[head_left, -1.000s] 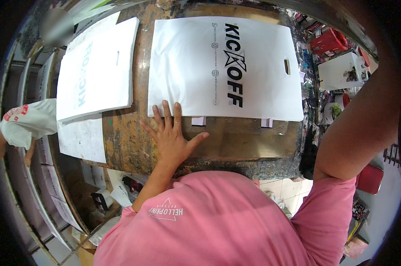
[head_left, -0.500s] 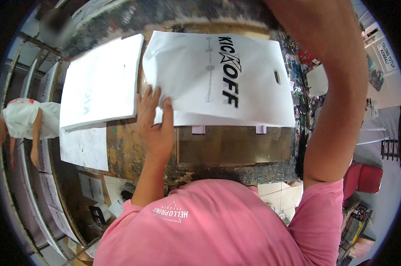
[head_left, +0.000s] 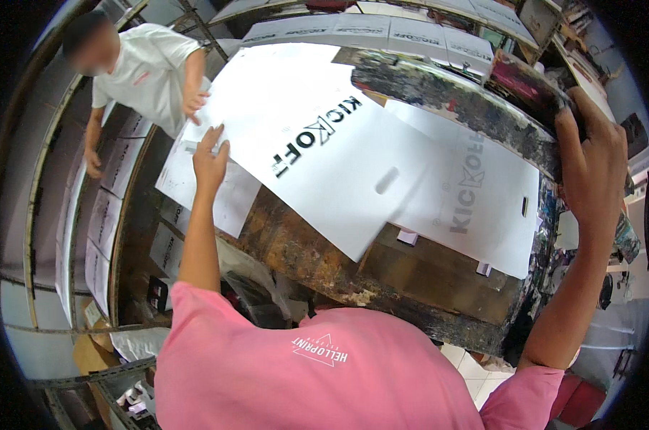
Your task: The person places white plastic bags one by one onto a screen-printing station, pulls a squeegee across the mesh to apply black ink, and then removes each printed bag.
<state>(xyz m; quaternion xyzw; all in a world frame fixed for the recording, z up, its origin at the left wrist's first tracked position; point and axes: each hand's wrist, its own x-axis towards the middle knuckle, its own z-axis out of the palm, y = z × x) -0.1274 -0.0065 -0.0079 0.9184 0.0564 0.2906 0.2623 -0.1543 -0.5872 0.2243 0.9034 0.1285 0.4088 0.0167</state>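
A white bag (head_left: 267, 107) with bold black lettering slants across the table's left half, over a pile of white bags. My left hand (head_left: 208, 165) is closed at its left edge, thumb and fingers at the margin; the fingertips' underside is hidden. Partly beneath its right end lies another white bag (head_left: 425, 158), its lettering showing faintly and a handle slot at its right end. Raised at the far right, my right hand (head_left: 593, 154) is wrapped round the dark end of an ink-stained frame (head_left: 453, 107), its grip partly hidden by the fingers.
A co-worker (head_left: 149, 72) in a white shirt stands at the left, one hand close to the pile. White printed bags line the shelves (head_left: 109, 215) on the left and a rack (head_left: 389, 32) at the back. The stained table edge (head_left: 303, 269) runs before me.
My left hand has moved left, drawing the printed bag over the pile. Another bag now shows at the right. My right hand has come into view, and the co-worker stands closer.
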